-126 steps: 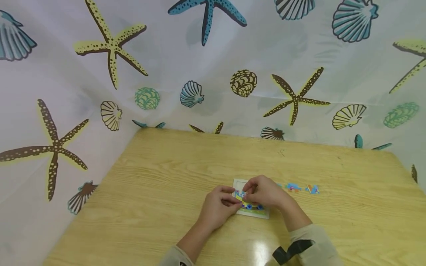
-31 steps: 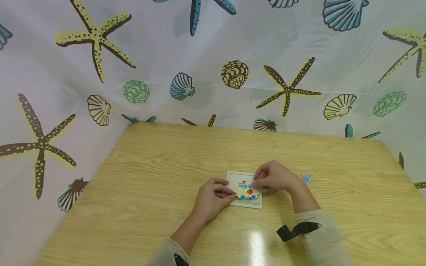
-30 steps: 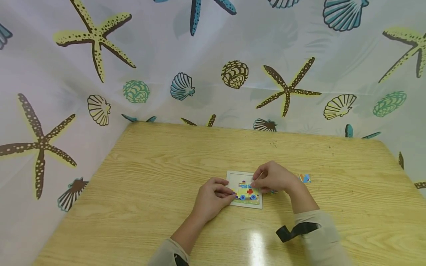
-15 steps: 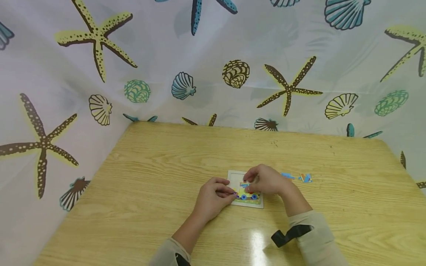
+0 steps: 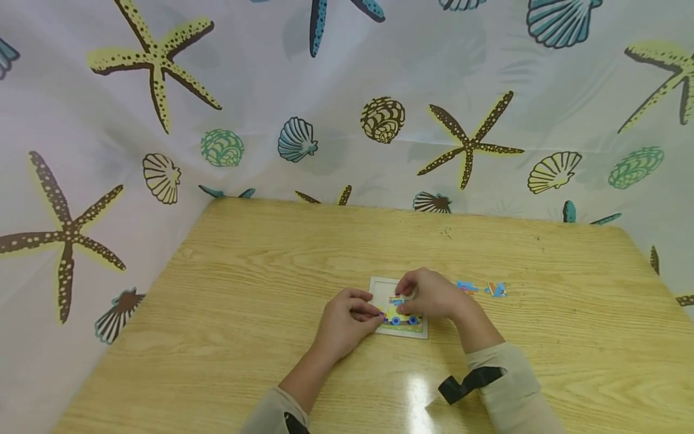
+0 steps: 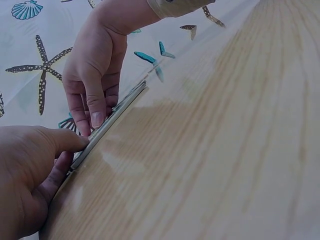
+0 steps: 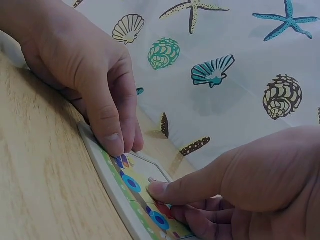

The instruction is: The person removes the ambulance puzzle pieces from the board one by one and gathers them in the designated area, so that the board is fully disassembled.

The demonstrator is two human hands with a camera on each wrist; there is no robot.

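Note:
A small white-framed jigsaw puzzle with a yellow ambulance picture lies on the wooden table. At its left edge, my left hand grips the frame; in the left wrist view its thumb rests on top. Over the upper right of the picture, my right hand bends its thumb and fingers round a puzzle piece beside the blue windows, mostly hidden by the fingers. The right wrist view shows the right thumb on the yellow part, above the blue wheels. The red cross is largely covered.
Two loose pieces lie on the table right of the puzzle: a blue and pink piece and a blue and orange piece. A white cloth printed with starfish and shells hangs behind and beside the wooden table.
Over the last second my right hand has moved left from the puzzle's right edge onto the ambulance, uncovering the nearer loose piece. My left hand stays at the left edge.

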